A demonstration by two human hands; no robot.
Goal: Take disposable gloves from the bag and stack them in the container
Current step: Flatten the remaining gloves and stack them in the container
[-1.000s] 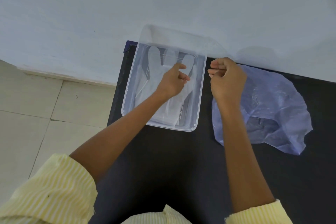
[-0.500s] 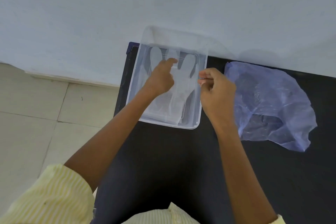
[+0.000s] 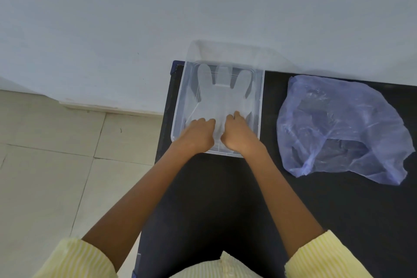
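Note:
A clear plastic container [image 3: 262, 97] stands at the back left of the black table, against the wall. Inside it, clear disposable gloves [image 3: 222, 95] lie flat in a stack, fingers pointing at the wall. My left hand [image 3: 198, 134] and my right hand [image 3: 239, 135] are side by side at the container's near end. Both have curled fingers on the cuff end of the top glove. The cuff itself is hidden under my hands. The crumpled pale blue bag [image 3: 338, 124] lies to the right of the container, apart from both hands.
The black table [image 3: 225, 198] runs from the wall toward me, its left edge just beside the container. Beige floor tiles [image 3: 56, 165] lie to the left, below the table edge. A pale wall [image 3: 203, 7] closes the far side.
My right hand moved left from beside the bag into the container. My left hand drew back from the glove's fingers to its cuff end. The glove now lies flat.

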